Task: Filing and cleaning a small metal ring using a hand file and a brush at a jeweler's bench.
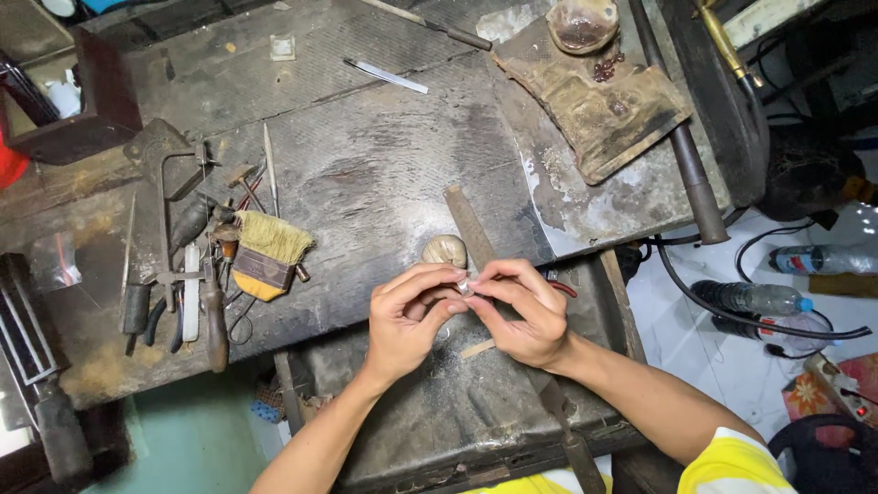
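Far left, a dark wooden box [78,101] runs partly out of frame, contents hard to read. Below it a cluster of hand tools [187,274] lies on the worn workbench [366,146]: pliers, files and dark handles overlapping, individual pieces difficult to separate. Just right of them, a flat brush [265,254] with pale bristles. At centre, a rounded tan knob [445,250] sits just behind the hands, its lower part hidden by fingers. Left hand [407,320] is curled, thumb and forefinger pinched on a small silvery piece [465,286]; right hand [521,311] meets it from the other side, fingertips closed on the same piece. The piece is mostly covered, its shape unreadable. It is held above the dark tray [439,412] under the bench edge. Upper right, a stained cloth [594,96] carries a brown bowl [583,25], cut by the top edge. Far right, plastic bottles [754,297] lie on the floor.
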